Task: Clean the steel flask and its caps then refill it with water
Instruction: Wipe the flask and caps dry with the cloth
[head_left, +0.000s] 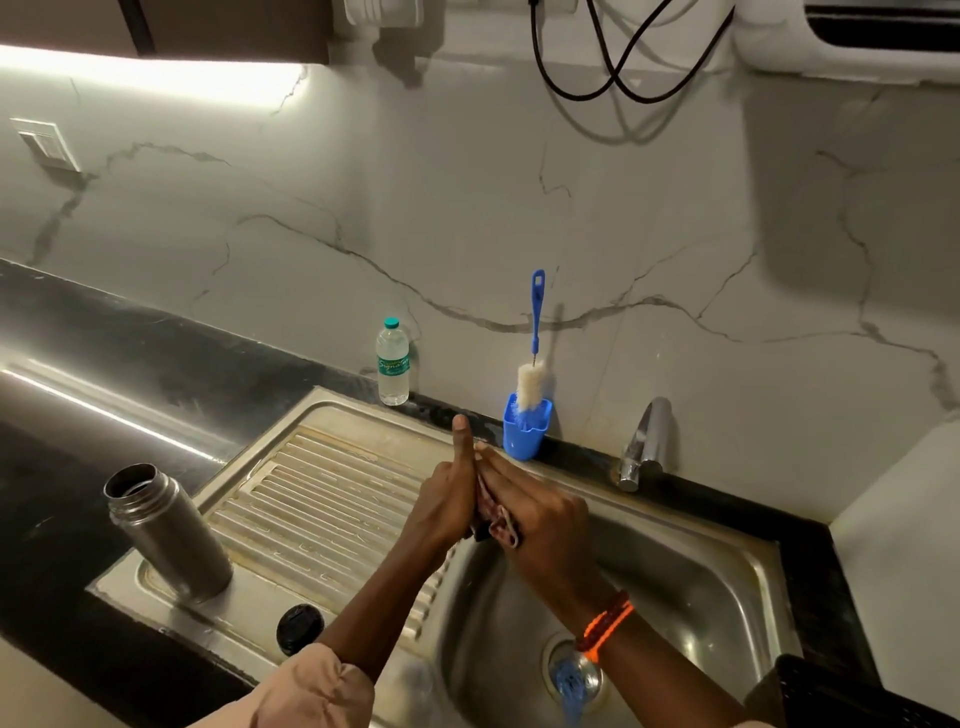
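Your two hands meet palm to palm over the near-left edge of the sink basin (727, 587). Your left hand (447, 499) stands edge-up, fingers straight, thumb pointing up toward the wall. Your right hand (540, 512) lies against it, fingers stretched forward along the left palm. Something small and dark (496, 522) is pressed between them, with a pinkish loop showing at the bottom; likely one of the caps, but it's mostly hidden, so I can't tell for sure. Neither hand curls round it as far as I can see; flat palms sandwich it.

The steel flask (166, 530) stands upright and open-mouthed on the left end of the ribbed drainboard (322, 499), well apart from your hands. A round black cap (300, 629) lies on the drainboard's front edge, just beside your left forearm.

Orange and red bands (605, 621) sit on your right wrist. A blue piece (571, 680) lies at the drain. At the back: a plastic water bottle (392, 364), a blue cup (525, 431) holding a bottle brush (532, 384), and the chrome tap (647, 441) to the right.
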